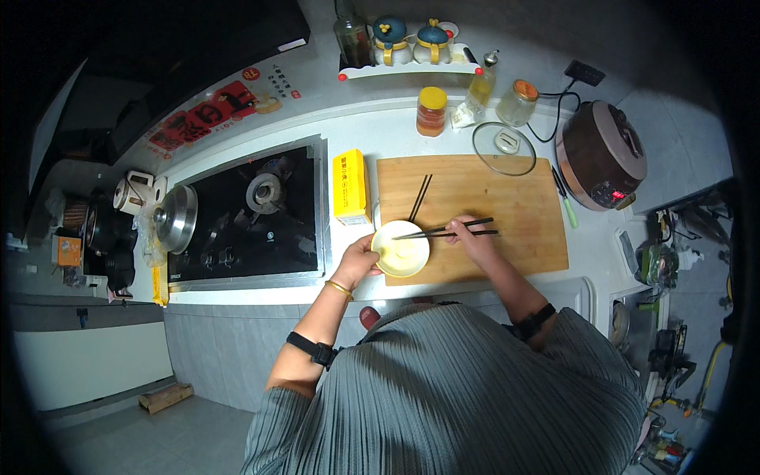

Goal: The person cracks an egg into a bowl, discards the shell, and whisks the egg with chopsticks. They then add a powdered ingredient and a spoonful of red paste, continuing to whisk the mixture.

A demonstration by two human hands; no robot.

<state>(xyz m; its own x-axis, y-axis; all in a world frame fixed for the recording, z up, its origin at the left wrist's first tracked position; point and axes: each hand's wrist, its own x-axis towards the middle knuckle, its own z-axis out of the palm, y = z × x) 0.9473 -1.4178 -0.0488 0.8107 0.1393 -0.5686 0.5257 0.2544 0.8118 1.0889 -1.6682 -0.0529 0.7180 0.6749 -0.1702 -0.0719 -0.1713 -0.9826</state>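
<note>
A small round bowl (pixel 405 260) with pale yellowish contents is at the left front part of the wooden cutting board (pixel 514 245). My left hand (pixel 360 260) grips the bowl by its left rim. In my right hand (pixel 469 237) is a pair of dark chopsticks (pixel 434 233), their tips inside the bowl. Another pair of dark chopsticks (pixel 421 198) lies on the board just beyond the bowl. What exactly the bowl contains is too small to make out.
A yellow box (pixel 350 186) stands left of the board, beside the black gas stove (pixel 245 214). Behind the board are a yellow-lidded jar (pixel 431 112) and a glass lid (pixel 492 150). A green-handled knife (pixel 570 212) and a brown electric cooker (pixel 599 154) are at the right.
</note>
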